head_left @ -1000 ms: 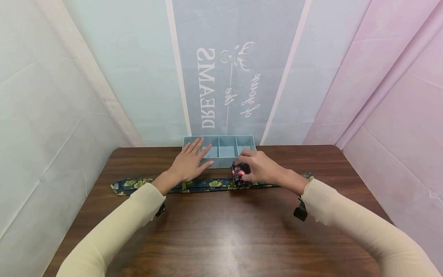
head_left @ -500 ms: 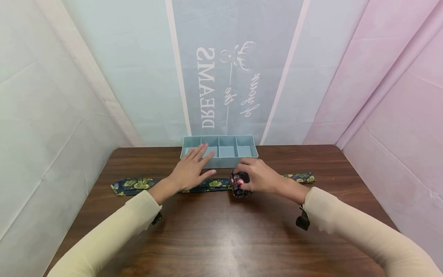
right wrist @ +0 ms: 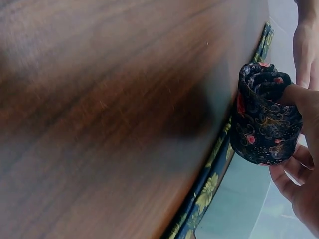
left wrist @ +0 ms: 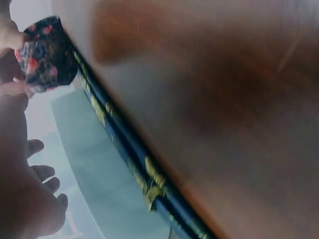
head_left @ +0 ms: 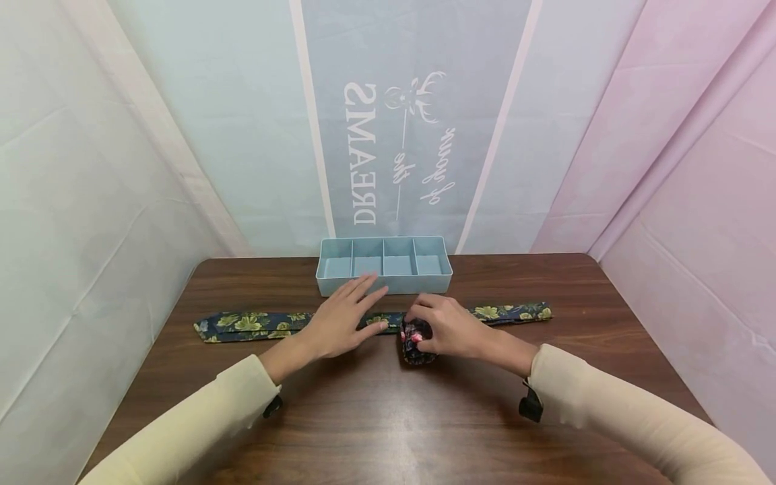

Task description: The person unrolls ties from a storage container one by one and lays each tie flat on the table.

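Note:
My right hand [head_left: 451, 327] grips a rolled-up necktie [right wrist: 266, 129], black with red flowers and paisley swirls. In the right wrist view the thumb reaches into the top of the coil, and the other fingers lie along its far side. A second necktie [head_left: 248, 325], dark blue with yellow-green flowers, stretches lengthwise across the table. The roll overlaps its near edge in the head view. My left hand [head_left: 339, 320], fingers spread and holding nothing, hovers over the blue necktie's middle, left of the roll. Its palm side is hidden in the head view.
Behind the blue necktie, at the table's back edge, stands a light blue tray [head_left: 382, 285] with several compartments in a row. The brown wooden table [head_left: 376, 424] reaches toward me. A printed cloth backdrop [head_left: 400, 155] rises behind, with pale cloth walls on both sides.
Both hands have come nearer to me, away from the tray. The rolled necktie has moved with my right hand, from over the blue necktie to its near edge. The tray has stayed put.

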Demonstrator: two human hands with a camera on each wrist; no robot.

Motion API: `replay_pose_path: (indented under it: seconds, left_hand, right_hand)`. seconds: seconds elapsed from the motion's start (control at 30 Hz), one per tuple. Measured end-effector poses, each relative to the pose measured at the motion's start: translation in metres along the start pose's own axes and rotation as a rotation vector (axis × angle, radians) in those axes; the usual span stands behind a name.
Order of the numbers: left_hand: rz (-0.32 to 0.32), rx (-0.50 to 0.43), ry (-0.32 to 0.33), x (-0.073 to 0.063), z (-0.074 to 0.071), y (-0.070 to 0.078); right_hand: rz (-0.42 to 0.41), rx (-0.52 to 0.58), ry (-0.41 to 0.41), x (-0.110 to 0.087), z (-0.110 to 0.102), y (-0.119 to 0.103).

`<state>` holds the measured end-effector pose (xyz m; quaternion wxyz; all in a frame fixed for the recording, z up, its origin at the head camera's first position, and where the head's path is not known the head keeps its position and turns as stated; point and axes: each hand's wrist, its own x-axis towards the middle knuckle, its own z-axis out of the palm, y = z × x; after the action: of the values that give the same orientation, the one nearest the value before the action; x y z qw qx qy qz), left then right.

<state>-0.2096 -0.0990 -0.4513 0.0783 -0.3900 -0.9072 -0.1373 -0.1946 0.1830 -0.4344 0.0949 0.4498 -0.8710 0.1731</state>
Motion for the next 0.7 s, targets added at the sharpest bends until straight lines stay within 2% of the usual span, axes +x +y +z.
replay_pose_path:
  seconds: [0.17, 0.3, 0.5, 0.7]
  left_hand:
    - [-0.011, -0.092, 0.024, -0.004, 0.007, 0.012]
    - [-0.055, -0.189, 0.046, -0.007, 0.01, 0.023]
    - [-0.124, -0.396, 0.088, -0.01, 0.015, 0.037]
    - [-0.199, -0.61, 0.113, -0.009, 0.021, 0.044]
  right_hand:
    - [0.005, -0.014, 0.005, -0.003, 0.005, -0.005]
    - [0.014, -0.012, 0.011, -0.005, 0.007, -0.008]
    - [0.039, -0.022, 0.014, -0.009, 0.01, -0.012]
    - [0.041, -0.041, 0.025, -0.011, 0.014, -0.014]
